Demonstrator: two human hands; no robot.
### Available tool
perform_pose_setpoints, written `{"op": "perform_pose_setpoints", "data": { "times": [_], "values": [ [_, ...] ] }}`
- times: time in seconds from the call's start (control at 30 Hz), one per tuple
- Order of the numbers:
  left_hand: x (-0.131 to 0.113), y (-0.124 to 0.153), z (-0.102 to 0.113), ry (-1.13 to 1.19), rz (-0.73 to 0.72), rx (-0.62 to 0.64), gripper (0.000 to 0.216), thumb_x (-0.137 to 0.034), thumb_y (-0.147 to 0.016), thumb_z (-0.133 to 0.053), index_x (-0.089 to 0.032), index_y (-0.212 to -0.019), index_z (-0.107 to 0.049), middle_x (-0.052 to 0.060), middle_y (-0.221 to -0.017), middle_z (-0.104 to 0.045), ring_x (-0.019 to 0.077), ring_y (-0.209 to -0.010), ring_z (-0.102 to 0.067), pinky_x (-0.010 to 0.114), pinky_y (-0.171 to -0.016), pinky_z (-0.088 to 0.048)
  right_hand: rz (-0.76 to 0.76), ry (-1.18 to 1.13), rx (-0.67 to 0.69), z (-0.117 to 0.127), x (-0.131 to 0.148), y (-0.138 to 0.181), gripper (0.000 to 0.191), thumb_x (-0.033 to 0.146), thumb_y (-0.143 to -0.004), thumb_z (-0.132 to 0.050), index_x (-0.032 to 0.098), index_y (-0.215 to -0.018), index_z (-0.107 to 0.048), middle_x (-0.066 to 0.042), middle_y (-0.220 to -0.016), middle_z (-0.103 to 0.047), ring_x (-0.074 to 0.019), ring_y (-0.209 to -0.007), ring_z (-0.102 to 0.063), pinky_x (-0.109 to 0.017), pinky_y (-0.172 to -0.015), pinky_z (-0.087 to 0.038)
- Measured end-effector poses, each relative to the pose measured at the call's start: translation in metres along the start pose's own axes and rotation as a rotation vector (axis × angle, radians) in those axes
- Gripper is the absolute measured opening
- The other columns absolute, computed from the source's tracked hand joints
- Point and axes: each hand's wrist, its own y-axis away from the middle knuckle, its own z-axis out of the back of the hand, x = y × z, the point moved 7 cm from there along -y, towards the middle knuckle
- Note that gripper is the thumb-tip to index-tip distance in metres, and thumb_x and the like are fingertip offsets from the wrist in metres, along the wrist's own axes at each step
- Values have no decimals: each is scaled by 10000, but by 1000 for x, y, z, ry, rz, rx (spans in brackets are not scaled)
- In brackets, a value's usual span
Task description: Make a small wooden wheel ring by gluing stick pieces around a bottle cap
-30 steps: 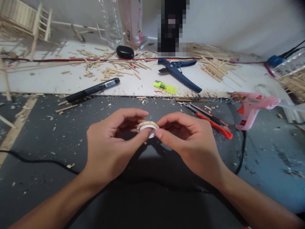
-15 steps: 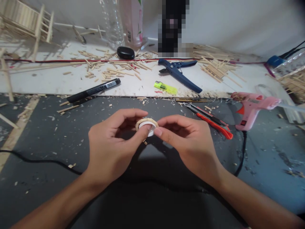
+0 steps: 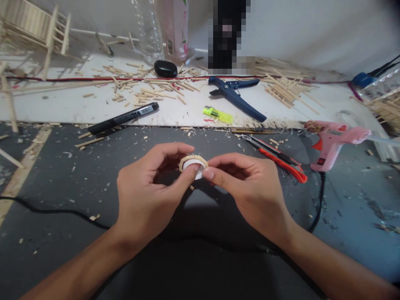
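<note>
A small white round cap ringed with short wooden sticks (image 3: 193,162) is held just above the dark mat. My left hand (image 3: 150,191) pinches its left side between thumb and forefinger. My right hand (image 3: 250,189) pinches its right side, fingers curled. The cap's underside is hidden by my fingertips.
A pink glue gun (image 3: 333,141) lies at the right, its cord trailing down. An orange utility knife (image 3: 275,156) lies beside my right hand. Blue cutters (image 3: 236,93), a yellow-green lighter (image 3: 217,113), a black marker (image 3: 123,118) and scattered cut sticks (image 3: 150,89) lie on the white board behind.
Both hands stay on the ringed cap; it has turned slightly in my fingers, showing more of its white top. Nothing else on the table moved.
</note>
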Motion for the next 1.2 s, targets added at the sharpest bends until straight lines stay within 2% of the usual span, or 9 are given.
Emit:
{"op": "perform_pose_setpoints", "data": {
  "times": [0.13, 0.23, 0.3, 0.47, 0.6, 0.8, 1.0, 1.2],
  "values": [
    [-3, -2, -1, 77, 1, -18, 331, -237, -851, -814, -349, -1132, -681, -60, -958, -755, 143, -836, -754, 266, -787, -646, 3, -19, -3, 1, 0, 0, 135, 233, -710, -951, 248, -790, -842, 12, -747, -805, -141, -657, -719, -217, -585, -575],
    [-10, -3, 4, 68, -67, -88, 277, -246, -840, -819, -323, -1014, -617, -37, -985, -683, 178, -913, -714, 346, -868, -623, 24, 2, -17, 3, 3, 0, 140, 230, -707, -954, 249, -796, -847, 10, -747, -808, -153, -665, -734, -225, -597, -591],
    [-16, -4, 7, -47, -128, -105, 204, -269, -853, -804, -308, -916, -614, -33, -920, -655, 186, -879, -681, 366, -845, -593, 52, 37, -33, 6, 6, -1, 132, 237, -715, -949, 252, -802, -850, 6, -756, -811, -164, -674, -744, -235, -601, -601],
    [-25, -6, 11, -251, -173, -81, 30, -330, -894, -754, -325, -879, -729, -64, -810, -745, 159, -701, -682, 334, -670, -573, 114, 102, -52, 8, 7, -2, 80, 262, -769, -917, 258, -820, -855, -2, -785, -822, -184, -710, -767, -261, -638, -627],
    [-26, -5, 17, -321, -146, -132, 56, -373, -898, -739, -335, -871, -769, -82, -781, -794, 174, -672, -734, 341, -619, -583, 156, 144, -57, 7, 7, 0, 56, 278, -809, -891, 264, -855, -861, -3, -827, -833, -187, -742, -776, -275, -688, -632],
    [-28, -3, 17, -309, -201, -149, 77, -324, -895, -716, -307, -824, -739, -57, -833, -820, 203, -764, -783, 359, -664, -628, 188, 180, -55, 4, 9, 3, 26, 265, -848, -854, 266, -873, -861, 4, -832, -836, -179, -743, -779, -260, -692, -628],
    [-40, -1, 15, -330, -363, -156, 173, -246, -903, -696, -300, -741, -672, -61, -782, -803, 160, -671, -760, 306, -565, -600, 285, 294, -125, 2, 16, 9, 21, 270, -856, -840, 262, -842, -853, 8, -792, -822, -172, -690, -753, -280, -703, -626],
    [-45, 4, 16, -334, -482, -202, 197, -178, -893, -707, -284, -745, -633, -60, -746, -779, 127, -627, -740, 259, -540, -580, 323, 288, -151, -1, 17, 16, 44, 216, -846, -834, 259, -838, -844, 49, -767, -814, -115, -647, -728, -199, -632, -587]
  ]
}}
